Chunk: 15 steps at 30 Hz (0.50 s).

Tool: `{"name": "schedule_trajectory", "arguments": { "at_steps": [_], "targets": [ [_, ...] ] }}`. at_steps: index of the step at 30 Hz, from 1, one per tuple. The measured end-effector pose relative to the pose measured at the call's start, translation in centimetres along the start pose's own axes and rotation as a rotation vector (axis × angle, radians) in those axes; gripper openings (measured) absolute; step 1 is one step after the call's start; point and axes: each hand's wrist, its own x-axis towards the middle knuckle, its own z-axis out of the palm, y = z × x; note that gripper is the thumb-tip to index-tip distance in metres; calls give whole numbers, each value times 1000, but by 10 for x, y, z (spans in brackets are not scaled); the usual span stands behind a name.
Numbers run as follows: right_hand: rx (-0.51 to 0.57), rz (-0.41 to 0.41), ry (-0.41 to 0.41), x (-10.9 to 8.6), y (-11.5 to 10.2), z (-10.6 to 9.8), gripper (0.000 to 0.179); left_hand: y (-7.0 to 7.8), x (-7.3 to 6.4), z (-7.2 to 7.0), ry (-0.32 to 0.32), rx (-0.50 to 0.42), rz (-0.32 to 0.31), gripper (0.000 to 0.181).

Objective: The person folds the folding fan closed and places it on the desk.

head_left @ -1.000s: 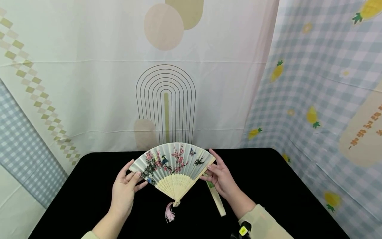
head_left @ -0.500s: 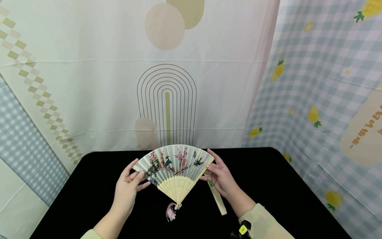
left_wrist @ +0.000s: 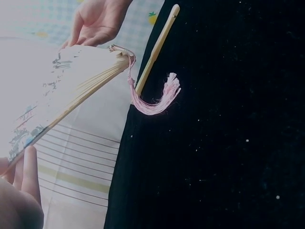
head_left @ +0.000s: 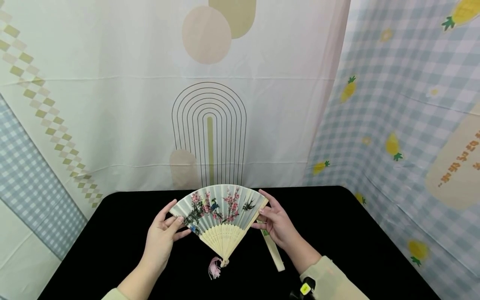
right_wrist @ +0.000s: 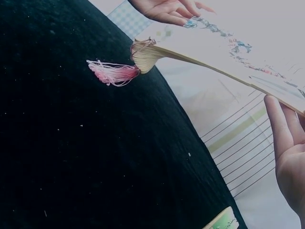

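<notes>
A folding fan (head_left: 221,208) is spread out above the black table, its pale leaf printed with pink blossoms and birds. My left hand (head_left: 161,233) pinches its left end between thumb and fingers. At the opposite end, my right hand (head_left: 277,218) grips the outer rib the same way. The bare wooden ribs meet at a pivot pointing down toward me, and a pink tassel (head_left: 214,268) hangs there. In the left wrist view the tassel (left_wrist: 157,100) curves below the pivot; the right wrist view shows the fan's edge (right_wrist: 214,69) nearly side-on, above the right fingers.
A slim, pale wooden piece with a green patterned part (head_left: 273,250), resembling a folded fan, lies on the black-covered table (head_left: 123,250), partly hidden by the right hand. Behind the table hangs a white printed curtain (head_left: 281,125); a blue checked one (head_left: 375,104) hangs at the right.
My left hand has shifted slightly right, and the fan's spread has narrowed a little. Its pivot and tassel sit slightly lower and farther right. The right hand has hardly moved.
</notes>
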Motion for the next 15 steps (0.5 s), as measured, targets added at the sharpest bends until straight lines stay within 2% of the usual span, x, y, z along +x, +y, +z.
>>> {"name": "schedule_trajectory", "arguments": {
  "at_steps": [15],
  "targets": [
    [-37, 1, -14, 2, 3, 0, 61, 4, -2, 4, -60, 73, 4, 63]
  ]
}}
